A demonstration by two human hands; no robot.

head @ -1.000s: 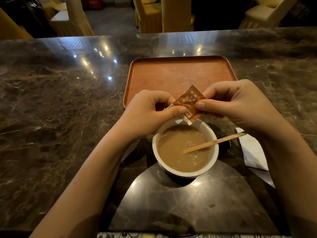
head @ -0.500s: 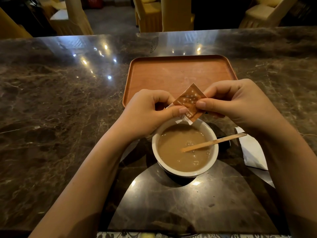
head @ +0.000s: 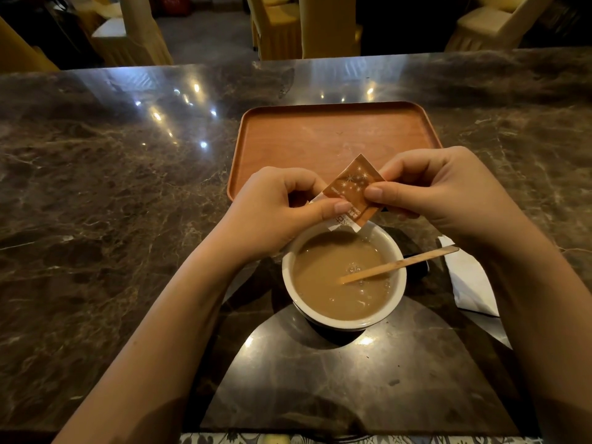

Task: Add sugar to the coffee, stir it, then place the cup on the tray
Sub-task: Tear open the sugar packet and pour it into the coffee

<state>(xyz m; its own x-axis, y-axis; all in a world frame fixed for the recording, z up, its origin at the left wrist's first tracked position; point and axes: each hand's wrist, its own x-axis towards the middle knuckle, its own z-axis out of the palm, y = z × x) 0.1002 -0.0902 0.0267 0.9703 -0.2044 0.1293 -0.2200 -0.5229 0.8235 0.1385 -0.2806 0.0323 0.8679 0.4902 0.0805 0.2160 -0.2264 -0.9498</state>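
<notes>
A dark marble table is seen spreading across the view. The left hand is held above the far rim of the cup, its thumb and forefinger pinched on the lower left edge of a brown sugar packet. The packet is tilted over the white cup, which is filled with milky coffee and stands on the table just in front of the orange tray. A wooden stirrer is leaned in the coffee, its end projecting past the right rim. The packet's right edge is pinched by the right hand. A white napkin is laid right of the cup.
</notes>
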